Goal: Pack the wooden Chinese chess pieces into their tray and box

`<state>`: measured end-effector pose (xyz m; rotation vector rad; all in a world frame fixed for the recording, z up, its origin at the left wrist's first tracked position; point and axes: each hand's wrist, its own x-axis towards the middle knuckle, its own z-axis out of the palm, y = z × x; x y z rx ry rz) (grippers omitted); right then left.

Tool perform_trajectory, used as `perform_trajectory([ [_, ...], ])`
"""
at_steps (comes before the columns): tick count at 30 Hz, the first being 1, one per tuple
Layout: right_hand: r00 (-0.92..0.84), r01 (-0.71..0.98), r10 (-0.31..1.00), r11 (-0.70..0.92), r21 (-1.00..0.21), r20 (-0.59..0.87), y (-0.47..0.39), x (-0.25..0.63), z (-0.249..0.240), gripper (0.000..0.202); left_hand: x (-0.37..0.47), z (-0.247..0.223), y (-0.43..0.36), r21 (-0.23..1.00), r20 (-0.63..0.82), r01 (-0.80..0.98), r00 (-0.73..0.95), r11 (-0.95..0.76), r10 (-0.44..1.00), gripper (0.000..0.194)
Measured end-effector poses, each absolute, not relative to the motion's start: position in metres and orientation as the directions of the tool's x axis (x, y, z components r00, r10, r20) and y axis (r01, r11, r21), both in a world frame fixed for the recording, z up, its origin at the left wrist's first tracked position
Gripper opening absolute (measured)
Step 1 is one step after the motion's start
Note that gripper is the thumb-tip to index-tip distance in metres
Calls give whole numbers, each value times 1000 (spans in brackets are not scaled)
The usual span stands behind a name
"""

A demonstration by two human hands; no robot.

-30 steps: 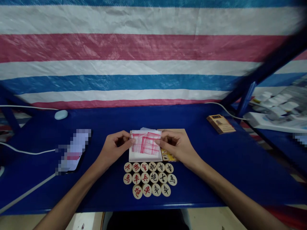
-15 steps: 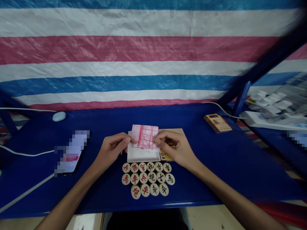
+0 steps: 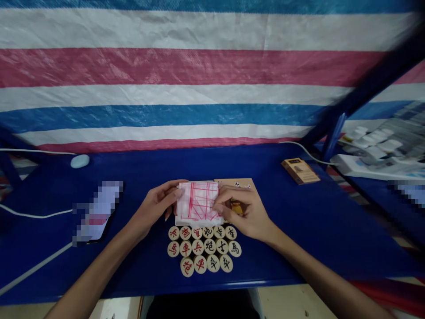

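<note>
A folded chessboard sheet (image 3: pixel 199 199), thin and white with red grid lines, is pinched at its left edge by my left hand (image 3: pixel 163 200). My right hand (image 3: pixel 244 208) pinches its right edge. Beneath the sheet is a white tray (image 3: pixel 182 223), mostly covered. Partly hidden under my right hand lies a tan printed box (image 3: pixel 246 182). Just in front of the tray, several round Chinese chess pieces (image 3: pixel 210 246) form three rows, with red characters mostly on the left and black ones on the right.
A phone (image 3: pixel 103 217) rests on the blue tabletop (image 3: pixel 133 274) at left, near white cables and a small pale case (image 3: pixel 80 161). At the back right lies a small brown-and-gold carton (image 3: pixel 300 171). Beyond it is a white power strip (image 3: pixel 368 168). Striped sheeting (image 3: pixel 199 66) hangs behind.
Both hands have brought the folded sheet down and nearer to me, so it covers more of the white tray. It also appears flatter and wider to the left.
</note>
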<state>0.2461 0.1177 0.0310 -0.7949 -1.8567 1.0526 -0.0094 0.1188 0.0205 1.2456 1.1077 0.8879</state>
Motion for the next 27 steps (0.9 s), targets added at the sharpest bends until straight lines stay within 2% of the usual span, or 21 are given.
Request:
perform_trajectory([
  [4,-412,140,840,442,-886,354,117,246,30,11,-12,22,118,981,-163,144,282,127,945,29],
  [9,-314,172,909,339,-925,275,119,245,26,8,-12,25,118,980,-87,195,257,37,962,35],
  [13,-256,153,944,253,-955,209,123,242,24,44,-11,25,119,978,-30,205,283,-30,959,34],
  [15,-268,154,945,237,-959,190,124,241,22,49,-10,24,119,979,-26,201,301,-37,953,32],
  [22,-308,242,939,233,-942,154,124,243,17,33,-11,21,119,963,23,256,230,-84,973,41],
  [27,-292,272,943,242,-931,160,129,243,9,25,-12,19,119,966,30,245,214,-83,976,33],
])
